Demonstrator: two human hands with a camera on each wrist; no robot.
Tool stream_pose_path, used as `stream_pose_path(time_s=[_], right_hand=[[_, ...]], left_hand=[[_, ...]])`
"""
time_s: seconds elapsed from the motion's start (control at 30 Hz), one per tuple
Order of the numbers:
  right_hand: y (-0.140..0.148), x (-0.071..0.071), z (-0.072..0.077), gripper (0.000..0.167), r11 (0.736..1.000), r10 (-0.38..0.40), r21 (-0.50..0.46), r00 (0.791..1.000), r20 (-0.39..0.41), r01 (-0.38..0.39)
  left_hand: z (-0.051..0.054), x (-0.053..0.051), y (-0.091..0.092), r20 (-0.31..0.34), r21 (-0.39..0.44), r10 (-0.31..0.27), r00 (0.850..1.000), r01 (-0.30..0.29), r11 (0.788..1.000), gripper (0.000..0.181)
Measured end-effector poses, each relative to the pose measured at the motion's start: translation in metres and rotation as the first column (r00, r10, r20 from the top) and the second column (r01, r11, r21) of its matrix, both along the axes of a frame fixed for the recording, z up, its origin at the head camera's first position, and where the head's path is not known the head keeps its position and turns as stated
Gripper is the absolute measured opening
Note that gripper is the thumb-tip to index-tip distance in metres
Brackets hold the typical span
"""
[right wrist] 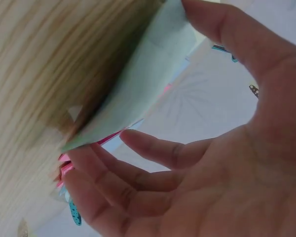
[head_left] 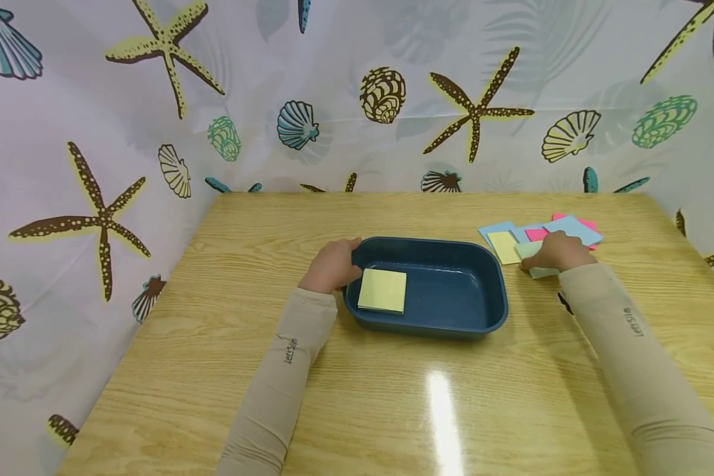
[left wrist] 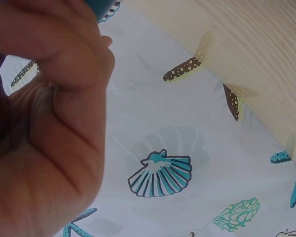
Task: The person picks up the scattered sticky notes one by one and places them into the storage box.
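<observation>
A dark blue rectangular tub [head_left: 452, 324] stands on the table, and a small stack of pale yellow sticky notes [head_left: 383, 291] lies in its left end. At the tub's left rim my left hand [head_left: 333, 266] grips the edge, fingers curled; the left wrist view shows only a blue corner [left wrist: 99, 7] past the knuckles. To the right of the tub, my right hand [head_left: 562, 252] holds a pale green sticky note [head_left: 527, 250] between thumb and fingers. The right wrist view shows the note bowed, close above the wood.
Behind and around the right hand, loose sticky notes overlap: a yellow one [head_left: 504, 247], blue ones [head_left: 573, 231] and pink ones [head_left: 589, 225]. A white curtain [head_left: 345, 152] printed with shells and starfish hangs behind and at both sides of the wooden table [head_left: 262, 231].
</observation>
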State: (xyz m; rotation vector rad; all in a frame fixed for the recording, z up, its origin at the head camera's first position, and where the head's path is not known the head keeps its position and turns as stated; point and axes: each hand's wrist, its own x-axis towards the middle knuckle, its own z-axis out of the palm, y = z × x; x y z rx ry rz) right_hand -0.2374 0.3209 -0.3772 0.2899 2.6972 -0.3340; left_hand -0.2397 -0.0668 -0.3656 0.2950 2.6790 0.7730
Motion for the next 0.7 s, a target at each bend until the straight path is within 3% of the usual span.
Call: stream_pose_path(time_s=[0.1,0.23,0.47,0.6,0.7], right_hand=[[-0.002,0.002,0.001,0.095,0.998,-0.064,0.021,0.998,0.003,0.064],[-0.005,0.004,0.005,0.097,0.996,-0.082,0.019,0.997,0.003,0.082],[-0.019,0.007,0.034,0.101,0.998,0.045,-0.054,0.999,-0.025,-0.046],[-0.035,0.01,0.051,0.097,0.991,0.085,-0.09,0.989,-0.119,-0.096],[-0.054,0.012,0.064,0.092,0.976,0.135,-0.144,0.97,-0.204,-0.166]], left_hand=[[-0.002,0.0,0.0,-0.002,-0.003,-0.008,1.0,0.008,1.0,0.067],[-0.002,0.0,-0.001,0.003,-0.006,-0.011,1.0,0.011,1.0,0.067],[0.0,0.0,0.0,0.007,-0.009,0.002,1.0,-0.002,1.0,0.067],[0.0,0.0,0.0,-0.001,-0.01,-0.004,1.0,0.004,1.0,0.067],[0.0,0.0,0.0,-0.002,-0.01,-0.007,1.0,0.007,1.0,0.067]])
